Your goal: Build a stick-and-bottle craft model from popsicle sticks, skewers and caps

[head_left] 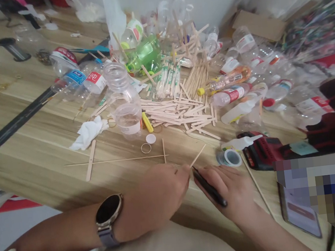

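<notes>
Stick slants away rightward from left fingers, lengthwise diagonal.

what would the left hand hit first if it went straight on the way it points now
The left hand would most likely meet the black tool held in the right hand, or that hand itself; they sit close together, and depth is hard to judge.

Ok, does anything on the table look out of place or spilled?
The heaped flat wooden sticks lie strewn at odd angles rather than stacked, and a crumpled white wad lies loose left of the standing clear bottle. I see no spill.
</notes>
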{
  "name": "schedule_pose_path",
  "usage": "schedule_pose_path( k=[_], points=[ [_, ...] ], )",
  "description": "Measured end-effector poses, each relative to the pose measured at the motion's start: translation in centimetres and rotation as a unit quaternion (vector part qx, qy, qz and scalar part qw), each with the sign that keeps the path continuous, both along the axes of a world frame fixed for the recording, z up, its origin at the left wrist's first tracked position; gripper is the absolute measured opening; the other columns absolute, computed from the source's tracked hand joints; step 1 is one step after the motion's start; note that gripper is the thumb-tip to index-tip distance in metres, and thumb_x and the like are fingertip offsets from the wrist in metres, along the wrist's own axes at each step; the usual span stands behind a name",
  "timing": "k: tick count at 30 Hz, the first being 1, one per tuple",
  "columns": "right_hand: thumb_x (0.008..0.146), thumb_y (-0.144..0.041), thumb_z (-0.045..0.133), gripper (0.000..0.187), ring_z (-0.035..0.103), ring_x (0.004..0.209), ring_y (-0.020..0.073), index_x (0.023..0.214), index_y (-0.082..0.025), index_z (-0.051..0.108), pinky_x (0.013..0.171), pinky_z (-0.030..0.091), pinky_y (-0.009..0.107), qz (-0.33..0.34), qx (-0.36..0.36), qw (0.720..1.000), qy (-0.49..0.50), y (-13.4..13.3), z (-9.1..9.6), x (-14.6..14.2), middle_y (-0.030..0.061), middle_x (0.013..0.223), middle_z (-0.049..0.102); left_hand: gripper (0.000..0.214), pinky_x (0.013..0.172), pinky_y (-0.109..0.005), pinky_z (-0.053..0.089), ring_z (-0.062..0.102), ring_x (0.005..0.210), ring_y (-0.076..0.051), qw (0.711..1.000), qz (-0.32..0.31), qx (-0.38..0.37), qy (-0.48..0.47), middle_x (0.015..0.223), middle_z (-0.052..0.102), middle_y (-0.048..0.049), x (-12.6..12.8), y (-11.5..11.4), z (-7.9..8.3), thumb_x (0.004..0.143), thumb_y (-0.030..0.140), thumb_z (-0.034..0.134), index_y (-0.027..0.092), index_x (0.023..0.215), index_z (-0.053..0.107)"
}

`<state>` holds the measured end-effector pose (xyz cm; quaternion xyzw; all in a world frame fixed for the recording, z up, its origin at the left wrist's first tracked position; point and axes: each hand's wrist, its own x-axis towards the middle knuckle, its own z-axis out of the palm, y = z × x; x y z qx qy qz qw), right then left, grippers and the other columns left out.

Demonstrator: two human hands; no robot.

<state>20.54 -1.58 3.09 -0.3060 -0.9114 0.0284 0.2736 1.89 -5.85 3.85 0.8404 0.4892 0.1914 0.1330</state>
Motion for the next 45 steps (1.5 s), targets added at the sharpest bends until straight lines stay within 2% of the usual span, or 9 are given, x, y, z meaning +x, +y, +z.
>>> schedule_pose_path(
  k=[5,8,12,17,22,27,32,39,45],
  points=[
    [0.093,-0.023,0.049,0.037,0.048,0.040,0.0090,0.057,-0.021,0.039,0.042,0.037,0.020,-0.081,-0.337,0.931,0.112,-0.4,0.5,-1.4,-0.0048,0.045,0.049,0.035,0.051,-0.027,0.043,0.059,0.058,-0.018,0.979,-0.046,0.154,0.127,0.067,0.065,-0.0070,-0.2,-0.1,-0.5,0.084,0.001,0.038,-0.002,0.114,0.055],
    [0.091,-0.030,0.050,0.036,0.049,0.041,0.0102,0.057,-0.022,0.041,0.042,0.038,0.021,-0.108,-0.410,0.894,0.143,-0.6,0.5,-1.7,-0.0040,0.045,0.050,0.037,0.047,-0.026,0.040,0.057,0.055,-0.017,0.969,-0.040,0.194,0.148,0.063,0.063,-0.0070,-0.3,-0.1,-0.8,0.083,0.000,0.037,-0.005,0.116,0.054],
    [0.090,-0.030,0.051,0.031,0.048,0.040,0.0103,0.062,-0.022,0.040,0.041,0.038,0.021,-0.122,-0.376,0.908,0.138,-0.8,0.2,-1.5,-0.0048,0.046,0.050,0.036,0.048,-0.026,0.040,0.057,0.057,-0.017,0.972,-0.023,0.184,0.142,0.065,0.063,-0.0055,-0.2,-0.3,-0.8,0.086,0.001,0.037,-0.002,0.118,0.052],
    [0.087,-0.026,0.055,0.033,0.044,0.045,0.0105,0.060,-0.022,0.037,0.044,0.034,0.022,-0.108,-0.153,0.975,0.121,-0.8,-0.3,-1.5,-0.0034,0.052,0.044,0.023,0.051,-0.027,0.041,0.060,0.059,-0.017,0.994,0.027,0.099,0.043,0.069,0.063,-0.0038,0.3,-0.9,-0.7,0.096,0.013,0.037,0.008,0.112,0.053],
    [0.089,-0.023,0.053,0.032,0.042,0.044,0.0098,0.062,-0.021,0.038,0.042,0.030,0.022,-0.111,-0.110,0.982,0.103,-1.8,0.0,-1.7,-0.0037,0.051,0.044,0.025,0.052,-0.027,0.039,0.060,0.060,-0.017,0.996,0.077,0.039,0.000,0.070,0.065,-0.0024,0.4,-1.0,-1.3,0.098,0.018,0.032,0.014,0.113,0.052],
    [0.090,-0.022,0.054,0.028,0.050,0.043,0.0099,0.064,-0.020,0.048,0.045,0.035,0.021,-0.105,-0.052,0.989,0.088,-2.9,0.6,-1.4,-0.0022,0.052,0.055,0.027,0.050,-0.025,0.029,0.049,0.051,-0.013,0.975,0.204,-0.067,-0.060,0.058,0.052,0.0030,-0.5,-0.3,-0.7,0.097,0.023,0.033,0.017,0.082,0.055],
    [0.090,-0.028,0.056,0.029,0.051,0.041,0.0104,0.062,-0.019,0.052,0.044,0.035,0.022,-0.118,-0.045,0.990,0.070,-2.6,0.9,-0.9,-0.0017,0.051,0.057,0.027,0.052,-0.023,0.031,0.048,0.055,-0.011,0.950,0.140,-0.163,-0.224,0.063,0.052,0.0049,-0.5,-0.9,0.4,0.099,0.030,0.035,0.018,0.094,0.059],
    [0.091,-0.031,0.054,0.034,0.048,0.041,0.0106,0.058,-0.019,0.051,0.043,0.034,0.023,-0.107,-0.045,0.992,0.053,-2.0,1.0,-1.2,-0.0015,0.048,0.053,0.034,0.050,-0.022,0.031,0.048,0.051,-0.011,0.926,0.123,-0.229,-0.273,0.056,0.050,0.0082,-0.1,-1.6,0.3,0.098,0.032,0.040,0.020,0.128,0.050],
    [0.091,-0.028,0.053,0.031,0.049,0.044,0.0110,0.062,-0.019,0.054,0.046,0.035,0.023,-0.099,-0.040,0.994,0.035,-1.9,0.7,-1.0,-0.0012,0.050,0.054,0.030,0.053,-0.022,0.033,0.051,0.054,-0.010,0.928,0.109,-0.239,-0.264,0.058,0.053,0.0061,-0.1,-1.7,0.6,0.099,0.034,0.038,0.018,0.082,0.057]
  ],
)
